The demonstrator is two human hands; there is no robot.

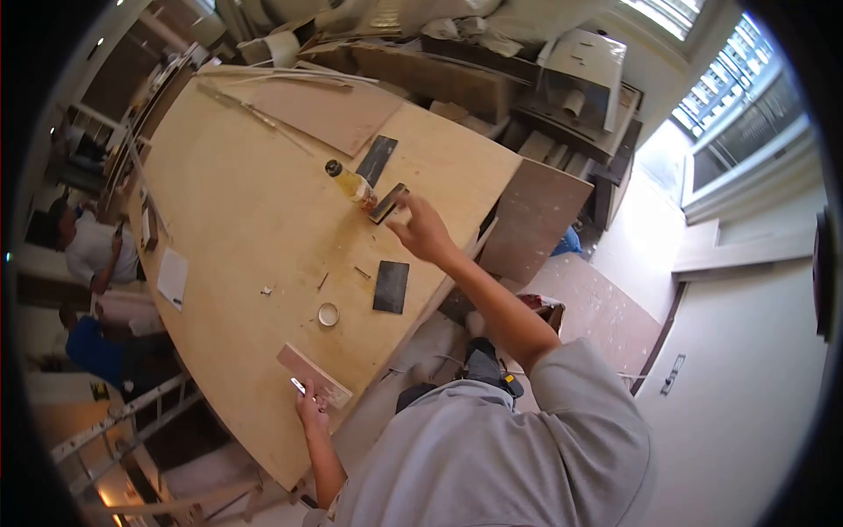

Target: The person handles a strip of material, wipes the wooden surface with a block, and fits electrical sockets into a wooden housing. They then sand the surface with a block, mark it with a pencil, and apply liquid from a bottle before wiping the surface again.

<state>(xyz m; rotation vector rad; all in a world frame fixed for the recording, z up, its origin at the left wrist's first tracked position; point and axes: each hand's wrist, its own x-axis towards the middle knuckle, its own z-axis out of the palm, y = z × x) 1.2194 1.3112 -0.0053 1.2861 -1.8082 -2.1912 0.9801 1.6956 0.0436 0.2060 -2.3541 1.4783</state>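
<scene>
My right hand (424, 230) reaches over the table, thumb and fingers at the near end of a small dark-faced block (389, 204) that looks like a sanding block. Just beyond it stands a bottle of yellowish liquid (353, 184) with a dark cap. My left hand (312, 404) is closed on a slim white tool (299, 385), its exact kind too small to make out. Beside those fingers, a short wooden board (314, 376) lies near the table's front edge. Dark sheets like sandpaper (391, 287) lie close by, another behind the bottle (377, 160).
The large plywood table (228, 202) carries a round lid (327, 314), nails (363, 272), paper (173, 278) and a thin panel (329, 114). Two people (101, 246) are beyond its left side, near a ladder (123, 430). Another board (536, 220) leans at the right edge.
</scene>
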